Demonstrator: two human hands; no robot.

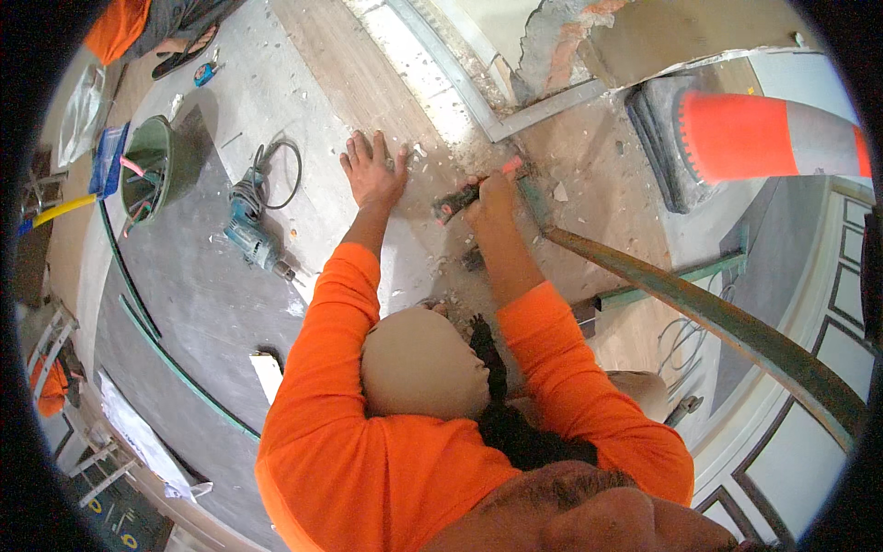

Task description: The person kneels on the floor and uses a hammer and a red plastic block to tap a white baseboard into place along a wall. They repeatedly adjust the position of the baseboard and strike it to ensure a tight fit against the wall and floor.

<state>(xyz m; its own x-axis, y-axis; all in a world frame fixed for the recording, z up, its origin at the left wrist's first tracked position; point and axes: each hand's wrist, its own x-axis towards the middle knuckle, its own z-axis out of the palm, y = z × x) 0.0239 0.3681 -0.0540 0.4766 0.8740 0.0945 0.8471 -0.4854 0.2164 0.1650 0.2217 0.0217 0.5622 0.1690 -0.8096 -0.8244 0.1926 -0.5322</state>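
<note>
- The right hand [492,198] is clenched round a tool [464,195] with a red-and-black handle; the handle sticks out left of the fist, and a red tip shows just past the knuckles on the far right side.
- The tool lies across the floor [368,83], amid pale rubble, close to the metal frame corner [515,124] on the far side.
- The left hand [372,170] grips nothing: it is spread flat, palm down, on the floor, left of the tool and a little apart from it.
- Both arms wear orange sleeves [331,331].
- A long greenish bar [717,322] runs from beside the right hand out to the near right.
- A blue drill [253,230] with its cord lies on the floor, well left of the left hand.
- Farther left stands a green bucket [161,166].
- An orange cone [763,138] lies at the far right.
</note>
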